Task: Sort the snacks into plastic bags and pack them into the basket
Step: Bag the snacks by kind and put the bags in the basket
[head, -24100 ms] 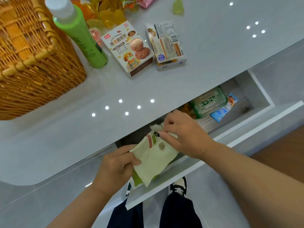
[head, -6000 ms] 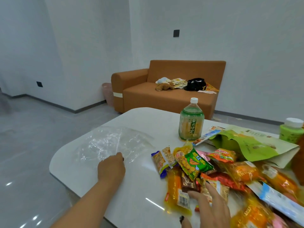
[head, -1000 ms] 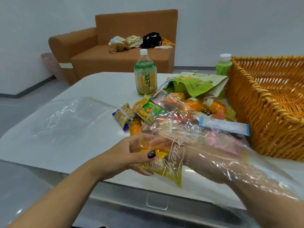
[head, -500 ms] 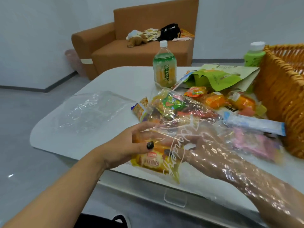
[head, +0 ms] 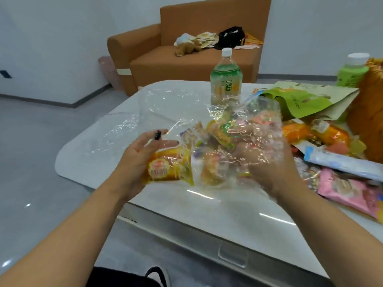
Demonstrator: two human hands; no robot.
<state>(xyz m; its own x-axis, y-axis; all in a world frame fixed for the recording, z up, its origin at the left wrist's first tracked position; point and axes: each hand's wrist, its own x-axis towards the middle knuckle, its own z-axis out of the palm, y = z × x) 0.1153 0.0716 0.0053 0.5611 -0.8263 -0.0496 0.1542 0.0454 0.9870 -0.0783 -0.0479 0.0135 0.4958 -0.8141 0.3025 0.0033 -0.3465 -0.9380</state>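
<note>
My left hand [head: 138,160] grips a yellow snack packet [head: 161,169] just above the near part of the white table [head: 207,201]. The packet's right end lies under the crinkled edge of a clear plastic bag [head: 246,129]. My right hand [head: 269,168] holds that bag up, and the film covers its fingers. Loose snack packets [head: 315,134] in orange, green and yellow lie behind the bag, partly seen through it. The wicker basket [head: 371,112] shows at the right edge.
A second clear bag [head: 124,127] lies flat on the table's left part. A green tea bottle [head: 226,79], a green paper bag [head: 300,100] and another green bottle [head: 352,71] stand behind the pile. A pink packet [head: 348,189] and a blue-white packet [head: 342,165] lie at right. An orange sofa [head: 186,56] stands beyond.
The clear bag has slid off my right forearm and now bunches over the fingers, raised higher. My left hand has kept the yellow packet and opened its thumb away from the bag's edge.
</note>
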